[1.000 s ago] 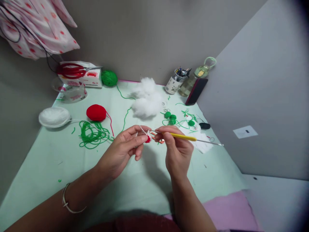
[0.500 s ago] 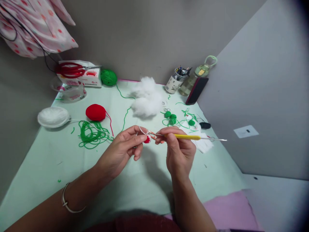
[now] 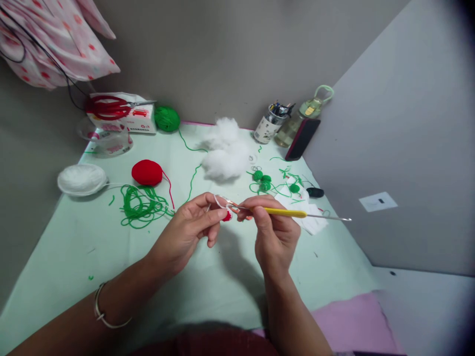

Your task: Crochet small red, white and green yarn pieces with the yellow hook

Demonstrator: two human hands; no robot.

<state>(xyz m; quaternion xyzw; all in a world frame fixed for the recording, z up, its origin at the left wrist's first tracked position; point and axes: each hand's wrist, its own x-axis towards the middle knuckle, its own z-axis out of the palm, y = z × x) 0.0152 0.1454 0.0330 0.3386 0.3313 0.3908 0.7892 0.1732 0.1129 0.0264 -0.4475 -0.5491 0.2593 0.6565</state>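
Left hand [image 3: 185,232]: closed fingers pinch the crochet piece [image 3: 227,216] steady (white yarn [image 3: 218,200] loops above). Right hand [image 3: 276,240]: closed fingers grip the hook [image 3: 289,212], aligning its tip.

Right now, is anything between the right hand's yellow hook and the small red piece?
Nothing visible blocks it: the hook in the right hand ends close by the red piece in the left hand. Whether they touch is too small to tell.
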